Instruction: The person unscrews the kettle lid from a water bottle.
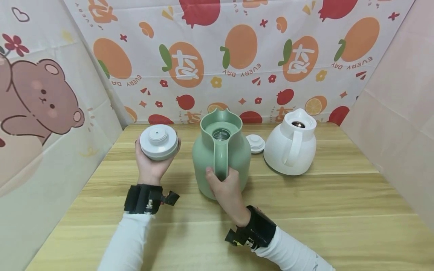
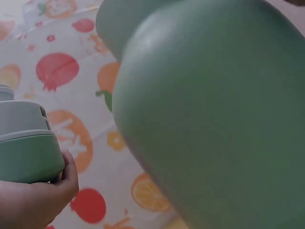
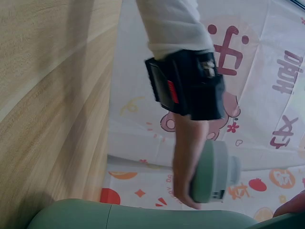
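Note:
A green thermos jug (image 1: 203, 165) stands upright on the wooden table, its mouth uncovered and its spout facing the far wall. My right hand (image 1: 228, 190) grips the jug's handle (image 1: 221, 156) near its lower end. Off to the left, my left hand (image 1: 152, 165) holds the jug's lid (image 1: 158, 141) above the table, white stopper side up. The left wrist view shows the lid's green outer part (image 2: 28, 157) resting in the palm with fingers curled round it. Most of the right hand is out of the right wrist view.
To the right stands a white thermos jug (image 1: 288, 150), also uncovered, its handle toward me. A white lid (image 1: 255, 143) lies on the table (image 1: 322, 210) between the two jugs. Printed cloth (image 1: 210, 34) covers the walls behind and beside the table.

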{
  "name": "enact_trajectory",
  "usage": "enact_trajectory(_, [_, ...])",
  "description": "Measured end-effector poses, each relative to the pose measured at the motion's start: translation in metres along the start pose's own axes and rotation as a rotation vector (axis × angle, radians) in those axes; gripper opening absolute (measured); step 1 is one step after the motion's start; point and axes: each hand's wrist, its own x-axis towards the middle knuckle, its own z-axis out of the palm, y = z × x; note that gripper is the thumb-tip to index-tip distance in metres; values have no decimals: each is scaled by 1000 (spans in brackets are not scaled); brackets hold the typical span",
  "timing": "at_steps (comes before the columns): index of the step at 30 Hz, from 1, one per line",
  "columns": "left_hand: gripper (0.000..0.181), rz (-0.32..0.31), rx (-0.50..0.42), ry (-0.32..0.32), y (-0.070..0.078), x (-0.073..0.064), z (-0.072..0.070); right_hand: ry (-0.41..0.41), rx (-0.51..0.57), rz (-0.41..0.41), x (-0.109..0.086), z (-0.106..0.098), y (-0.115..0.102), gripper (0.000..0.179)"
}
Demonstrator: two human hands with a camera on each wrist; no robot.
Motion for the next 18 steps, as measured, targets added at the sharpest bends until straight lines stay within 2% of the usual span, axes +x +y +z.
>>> enact_trajectory(4, [58, 22, -43, 42, 11, -7, -23, -8, -9, -5, 0, 1, 0, 31])
enact_trajectory(8, [59, 48, -42, 79, 20, -11, -42, -1, -11, -11, 0, 1, 0, 32])
enact_trajectory(13, [57, 73, 13, 139, 28, -15, -60, 5, -7, -18, 0, 2, -2, 33])
enact_trajectory(18, [55, 66, 83, 199, 32, -19, -72, 5, 6, -38, -1, 2, -3, 34])
